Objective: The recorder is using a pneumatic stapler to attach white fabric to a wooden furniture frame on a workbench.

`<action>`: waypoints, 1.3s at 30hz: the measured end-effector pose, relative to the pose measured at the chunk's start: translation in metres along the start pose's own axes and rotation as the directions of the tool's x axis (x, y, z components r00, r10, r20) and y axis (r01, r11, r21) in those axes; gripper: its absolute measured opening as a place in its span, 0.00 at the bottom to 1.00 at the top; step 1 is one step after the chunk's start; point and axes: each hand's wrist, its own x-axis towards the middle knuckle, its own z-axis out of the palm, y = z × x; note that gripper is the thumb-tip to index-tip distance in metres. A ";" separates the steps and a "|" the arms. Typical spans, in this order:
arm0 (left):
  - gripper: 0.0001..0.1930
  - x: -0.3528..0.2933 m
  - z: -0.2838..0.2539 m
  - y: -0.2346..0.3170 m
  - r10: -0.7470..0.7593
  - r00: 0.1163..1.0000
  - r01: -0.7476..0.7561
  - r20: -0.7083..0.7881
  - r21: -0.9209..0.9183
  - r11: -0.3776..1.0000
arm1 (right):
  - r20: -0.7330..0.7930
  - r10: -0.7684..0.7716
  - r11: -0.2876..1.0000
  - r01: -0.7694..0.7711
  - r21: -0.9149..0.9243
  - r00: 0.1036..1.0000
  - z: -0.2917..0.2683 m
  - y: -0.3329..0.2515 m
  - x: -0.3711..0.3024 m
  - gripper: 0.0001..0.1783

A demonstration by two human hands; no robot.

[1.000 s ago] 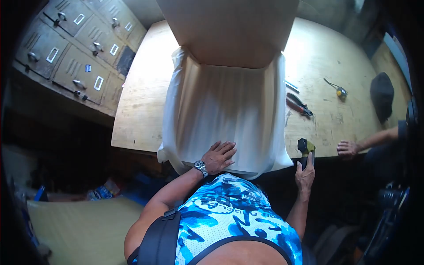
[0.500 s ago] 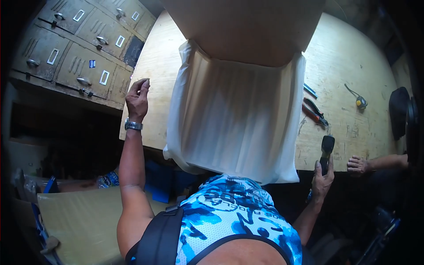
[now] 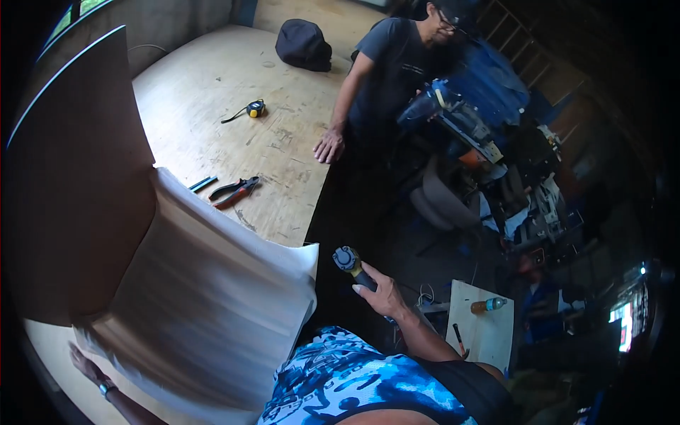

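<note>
A seat-shaped piece with a ribbed hollow covered in pale cloth (image 3: 205, 283) lies before me, a tall brown panel (image 3: 78, 191) standing at its far end. My right hand (image 3: 382, 292) is wrapped round the grip of what looks like an air stapler (image 3: 347, 259), with a dark round head and a yellowish neck. It is held in the air off the near right corner of the cloth. At the left edge of the piece is my left hand (image 3: 86, 365), holding nothing, its fingers stretched out by the cloth; whether they touch it I cannot tell.
On the wooden table (image 3: 283, 142) lie orange-and-black pliers (image 3: 235, 193), a blue strip (image 3: 203, 184), a tape measure (image 3: 255, 108) and a dark cap (image 3: 303, 45). Another person (image 3: 397, 64) rests a hand on the table edge. A board (image 3: 489, 333) holds a hammer (image 3: 460, 341) and a bottle (image 3: 489, 305).
My view has swung right, bringing the other person and the dark workshop into sight. My left hand has come down beside the cloth-covered piece. The stapler stays in my right hand.
</note>
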 end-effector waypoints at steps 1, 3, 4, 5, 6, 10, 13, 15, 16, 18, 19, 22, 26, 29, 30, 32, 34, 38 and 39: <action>0.41 0.065 -0.102 -0.001 0.513 0.796 -0.215 -0.321 0.642 0.736 | -0.090 0.081 0.994 -0.087 -0.064 0.993 -0.012 0.005 -0.014 0.39; 0.40 0.107 -0.153 -0.098 0.827 0.113 0.595 0.551 0.629 -0.501 | -0.096 0.093 0.993 -0.099 -0.060 0.991 -0.019 -0.002 -0.012 0.39; 0.43 0.023 -0.109 -0.052 0.822 0.313 0.417 0.476 0.708 -0.569 | -0.045 0.043 0.997 -0.045 -0.057 0.998 -0.017 -0.009 -0.001 0.39; 0.43 -0.033 -0.090 -0.026 0.729 0.397 0.556 0.557 0.486 -0.674 | -0.003 0.002 0.998 -0.002 -0.062 1.000 -0.014 -0.014 0.012 0.39; 0.43 -0.063 -0.083 -0.018 0.643 0.497 0.655 0.583 0.233 -0.719 | 0.041 0.014 0.997 -0.011 -0.071 0.999 -0.016 -0.028 0.021 0.38; 0.34 -0.050 -0.108 -0.045 0.677 0.596 0.572 0.432 0.363 -0.736 | 0.061 -0.169 0.978 0.175 -0.115 0.984 0.004 -0.022 0.087 0.38; 0.29 -0.083 -0.091 -0.081 0.771 0.620 0.631 0.146 0.491 -0.601 | 0.142 -0.300 0.945 0.315 -0.093 0.943 0.029 -0.039 0.137 0.36; 0.26 -0.071 -0.086 -0.097 0.828 0.561 0.670 0.003 0.585 -0.457 | 0.137 -0.436 0.864 0.456 -0.214 0.890 0.039 -0.019 0.171 0.34; 0.24 -0.064 -0.086 -0.112 0.846 0.530 0.670 -0.054 0.639 -0.379 | 0.207 -0.291 0.922 0.331 -0.202 0.934 0.039 -0.033 0.179 0.34; 0.14 0.033 -0.145 -0.150 0.930 0.200 0.848 0.308 0.422 -0.322 | 0.156 -0.445 0.832 0.472 -0.291 0.882 0.043 -0.016 0.205 0.34; 0.13 0.050 -0.157 -0.165 0.931 0.104 0.829 0.350 0.486 -0.275 | 0.186 -0.467 0.807 0.503 -0.311 0.864 0.049 -0.017 0.216 0.34; 0.17 0.072 -0.171 -0.197 0.929 0.014 0.766 0.370 0.594 -0.248 | 0.236 -0.621 0.653 0.659 -0.373 0.748 0.069 -0.005 0.249 0.36; 0.39 0.084 -0.169 -0.220 0.959 0.034 0.457 0.282 0.849 -0.265 | 0.304 -0.571 0.660 0.646 -0.383 0.763 0.087 -0.006 0.263 0.36; 0.37 0.117 -0.166 -0.237 0.978 -0.065 0.524 0.198 0.841 -0.136 | 0.228 -0.671 0.605 0.699 -0.380 0.705 0.096 0.001 0.263 0.35; 0.37 0.115 -0.163 -0.236 0.977 -0.074 0.532 0.200 0.837 -0.131 | 0.237 -0.644 0.620 0.677 -0.397 0.728 0.096 0.002 0.261 0.35; 0.31 0.100 -0.161 -0.229 0.887 0.167 0.869 0.431 0.361 -0.339 | 0.225 -0.641 0.634 0.671 -0.385 0.734 0.097 0.001 0.263 0.35; 0.15 0.064 -0.118 -0.215 0.951 0.009 0.796 0.309 0.573 -0.194 | 0.235 -0.622 0.650 0.660 -0.376 0.747 0.099 -0.002 0.266 0.36; 0.24 0.104 -0.120 -0.228 0.857 -0.114 0.646 0.503 0.693 -0.321 | 0.233 -0.610 0.657 0.648 -0.386 0.758 0.096 0.001 0.270 0.36; 0.29 0.103 -0.119 -0.232 0.872 -0.051 0.588 0.487 0.720 -0.368 | 0.220 -0.636 0.641 0.666 -0.381 0.739 0.096 0.002 0.270 0.36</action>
